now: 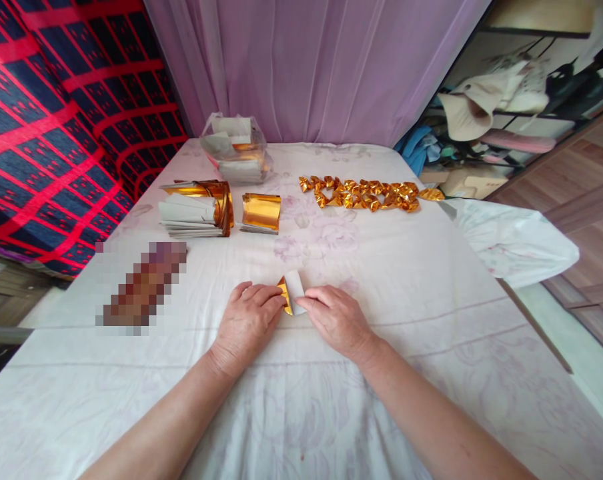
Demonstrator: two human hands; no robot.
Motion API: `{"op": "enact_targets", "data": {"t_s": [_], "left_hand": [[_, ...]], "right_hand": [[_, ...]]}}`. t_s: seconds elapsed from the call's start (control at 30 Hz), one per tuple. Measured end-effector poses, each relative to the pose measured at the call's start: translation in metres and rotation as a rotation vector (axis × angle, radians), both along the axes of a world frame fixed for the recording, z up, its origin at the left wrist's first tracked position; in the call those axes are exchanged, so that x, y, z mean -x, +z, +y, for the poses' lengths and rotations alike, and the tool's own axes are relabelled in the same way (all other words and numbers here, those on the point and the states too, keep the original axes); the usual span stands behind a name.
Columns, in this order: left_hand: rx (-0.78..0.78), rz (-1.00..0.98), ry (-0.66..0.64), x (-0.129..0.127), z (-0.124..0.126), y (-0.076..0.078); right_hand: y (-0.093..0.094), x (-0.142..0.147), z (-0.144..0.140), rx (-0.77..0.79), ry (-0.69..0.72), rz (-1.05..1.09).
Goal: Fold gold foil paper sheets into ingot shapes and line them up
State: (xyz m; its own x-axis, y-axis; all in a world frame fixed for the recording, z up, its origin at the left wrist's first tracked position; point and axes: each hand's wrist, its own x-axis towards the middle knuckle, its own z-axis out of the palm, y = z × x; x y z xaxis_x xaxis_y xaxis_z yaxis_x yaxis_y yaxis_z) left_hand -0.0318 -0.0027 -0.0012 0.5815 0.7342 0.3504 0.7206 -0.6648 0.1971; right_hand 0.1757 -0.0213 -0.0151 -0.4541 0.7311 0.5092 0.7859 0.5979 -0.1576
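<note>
Foil sheet (296,288) lies on the cloth-covered table (431,280), centre, near side, right between my two hands. Partly folded: gold face shows on its left part, narrowing to a point at the near end; pale backing shows on the right part and runs farther out than my fingertips.

My left hand (249,312): palm down, fingers bent and close together, thumb and index on the gold part at the sheet's left. My right hand (336,319): fingers curled in, thumb and index nearly together on the sheet's right edge. Both grips basically closed on it, small gap between the two sets of fingertips, sheet bridging it. Exact pinch under the fingers hidden.

Around it: small gold stack (261,212) far and slightly left of the sheet, bigger fanned stack (194,215) left of that one. Clear bag (236,157) with more sheets beyond both. Crumpled gold pieces (366,193) in rows, far right. White plastic bag (519,240) at the table's right edge. Pixelated patch (144,287) left of my left hand, can't make it out.
</note>
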Motion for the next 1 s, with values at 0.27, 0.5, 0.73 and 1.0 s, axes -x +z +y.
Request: {"op": "enact_targets", "data": {"t_s": [0.27,0.5,0.73,1.0], "left_hand": [[0.02,0.01,0.016,0.001,-0.001,0.0],[0.129,-0.027,-0.006,0.01,0.004,-0.001],[0.203,-0.045,0.023,0.011,0.003,-0.002],[0.23,-0.068,0.035,0.01,0.0,-0.002]], "right_hand": [[0.006,0.001,-0.003,0.005,-0.011,0.001],[0.008,0.01,-0.008,0.009,0.043,0.019],[0.005,0.013,-0.009,0.1,0.099,0.018],[0.002,0.009,-0.007,0.161,0.075,0.118]]}}
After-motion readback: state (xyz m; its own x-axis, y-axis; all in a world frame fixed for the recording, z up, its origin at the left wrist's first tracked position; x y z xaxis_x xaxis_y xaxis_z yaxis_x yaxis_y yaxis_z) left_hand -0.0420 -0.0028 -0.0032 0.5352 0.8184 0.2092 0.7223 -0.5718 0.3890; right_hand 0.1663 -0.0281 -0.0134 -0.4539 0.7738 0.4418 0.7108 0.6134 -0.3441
